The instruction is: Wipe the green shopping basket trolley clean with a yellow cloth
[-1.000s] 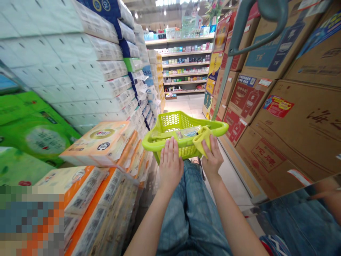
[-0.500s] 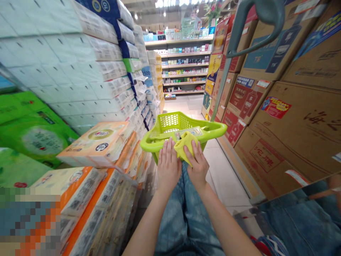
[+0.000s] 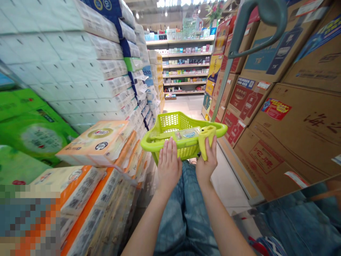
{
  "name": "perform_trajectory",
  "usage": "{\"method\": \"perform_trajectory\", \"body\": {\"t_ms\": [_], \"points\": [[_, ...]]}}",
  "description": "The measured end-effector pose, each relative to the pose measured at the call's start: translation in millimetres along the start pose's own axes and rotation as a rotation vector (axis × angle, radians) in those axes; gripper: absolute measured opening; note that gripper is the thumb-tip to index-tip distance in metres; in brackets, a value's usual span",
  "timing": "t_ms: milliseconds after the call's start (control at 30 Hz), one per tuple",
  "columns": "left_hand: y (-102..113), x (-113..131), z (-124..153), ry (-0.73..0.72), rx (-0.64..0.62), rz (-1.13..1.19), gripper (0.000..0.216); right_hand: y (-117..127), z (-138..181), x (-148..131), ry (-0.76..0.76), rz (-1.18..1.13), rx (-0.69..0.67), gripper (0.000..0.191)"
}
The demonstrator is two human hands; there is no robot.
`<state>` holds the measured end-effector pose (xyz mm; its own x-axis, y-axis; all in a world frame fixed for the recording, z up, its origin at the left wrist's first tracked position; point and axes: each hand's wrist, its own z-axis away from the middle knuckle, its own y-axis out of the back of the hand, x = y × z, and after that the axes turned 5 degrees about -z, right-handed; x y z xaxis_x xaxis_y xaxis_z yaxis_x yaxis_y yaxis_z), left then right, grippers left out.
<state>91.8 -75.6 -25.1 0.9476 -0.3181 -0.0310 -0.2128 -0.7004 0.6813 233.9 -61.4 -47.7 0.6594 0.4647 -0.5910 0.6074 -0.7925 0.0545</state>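
A lime-green plastic shopping basket point(image 3: 154, 145) with lattice walls stands before my knees. My left hand point(image 3: 169, 165) lies flat against its near side, fingers stretched together and tips at the rim. In my right hand point(image 3: 207, 165) is a yellow cloth point(image 3: 205, 138), draped over the near rim toward the right corner. The fingers press it onto the rim, and part of it hangs down outside. A folded inner handle with a label point(image 3: 189, 133) lies across the basket top. From the right side a long grey pull handle point(image 3: 231, 53) rises at a slant.
Stacked tissue packs point(image 3: 106, 81) line the left, with orange packs point(image 3: 99, 137) lower and nearer. Cardboard cartons point(image 3: 298, 142) wall the right side. Shelves of small goods point(image 3: 186, 64) stand at the aisle's far end. Denim-clad legs show at the lower right.
My right hand has slid right along the near rim with the yellow cloth, uncovering the label. My left hand has stayed in nearly the same place.
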Motion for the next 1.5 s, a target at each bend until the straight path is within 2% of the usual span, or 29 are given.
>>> {"method": "perform_trajectory", "body": {"t_ms": [133,233,333,400,500,600,667,733,867,967,1067,1133,1200,1267,1333,1433,1500], "points": [[0,-1,0,-0.006,0.010,0.007,0.074,-7,20,-13,0.211,0.052,-0.165,0.073],[0,-3,0,-0.017,0.019,0.011,0.074,-4,19,0,0.374,0.088,-0.199,0.069],[0,-3,0,-0.023,0.015,0.014,0.074,3,4,23,0.486,0.110,-0.166,0.065],[0,-3,-1,-0.022,0.011,0.016,0.075,6,-5,36,0.464,0.116,-0.107,0.063],[-1,-1,-1,-0.014,0.002,0.013,0.075,8,-14,44,0.294,0.091,0.010,0.063],[-1,-1,0,-0.007,0.008,0.018,0.074,5,-14,32,0.112,0.043,0.070,0.064],[-1,-1,0,-0.004,0.016,0.029,0.074,1,-7,14,0.037,0.025,0.055,0.067],[-2,-1,0,0.001,0.018,0.041,0.074,-3,5,-4,0.046,0.019,-0.020,0.069],[-2,-2,0,-0.003,0.020,0.047,0.073,-9,26,-22,0.270,0.008,-0.211,0.067],[0,-3,0,-0.019,0.024,0.043,0.071,-5,25,-13,0.389,0.025,-0.245,0.065],[2,-3,0,-0.021,0.008,0.033,0.070,4,9,8,0.450,0.068,-0.225,0.064],[2,-3,-1,-0.013,-0.004,0.026,0.070,9,-4,20,0.409,0.072,-0.164,0.065],[2,-2,-1,-0.008,-0.005,0.022,0.071,11,-16,28,0.297,0.047,-0.061,0.067],[2,-2,-2,-0.005,-0.002,0.017,0.072,11,-22,29,0.171,0.018,0.035,0.067],[2,-1,-2,-0.001,0.000,0.010,0.072,8,-21,23,0.082,0.005,0.077,0.067],[2,-1,-1,0.002,0.007,0.010,0.070,1,-6,6,0.073,0.037,0.005,0.070],[2,-2,-1,0.001,0.011,0.016,0.068,-3,9,-5,0.163,0.063,-0.107,0.072]]}}
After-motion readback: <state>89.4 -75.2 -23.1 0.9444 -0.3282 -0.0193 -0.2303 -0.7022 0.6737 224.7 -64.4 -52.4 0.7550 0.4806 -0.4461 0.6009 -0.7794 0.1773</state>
